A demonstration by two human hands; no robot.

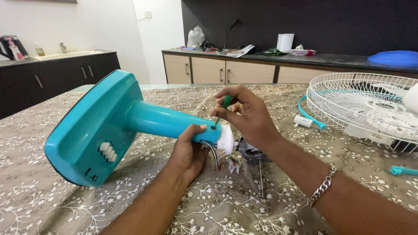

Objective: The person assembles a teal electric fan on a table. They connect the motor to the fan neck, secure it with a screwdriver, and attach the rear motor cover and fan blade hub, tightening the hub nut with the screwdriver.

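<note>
Left hand (188, 150) grips the neck of a teal fan stand (130, 117) from below, thumb lying along the top of the tube near its end. We find the stand tipped on its side, its broad base (89, 132) resting edge-down on the tabletop (56, 204) at left and the neck pointing right, held clear of the cloth. A white ridged knob (108, 152) shows on the base face.

Right hand (246, 115) is closed on a green-handled screwdriver (225, 103), pinched between thumb and fingers, with the tip at a small hole on the upper side of the neck, just beside the left thumb. A silver chain bracelet (322, 186) sits on the right wrist.

At the neck's end we note a white collar (225, 140), and past it a grey motor (252, 153) with its shaft (261, 178) pointing down toward the tabletop. A bundle of wires (220, 157) hangs between collar and motor; we cannot tell how they are joined.

On the tabletop, well apart to the right, lies a white wire grille (344, 93) with a white blade set (383, 117) inside it. A small white cylinder (303, 121) lies near the grille's left rim, touching a teal curved strip (310, 115). A teal part (402, 170) lies at the far right edge.

A floral patterned cloth covers the tabletop
</note>
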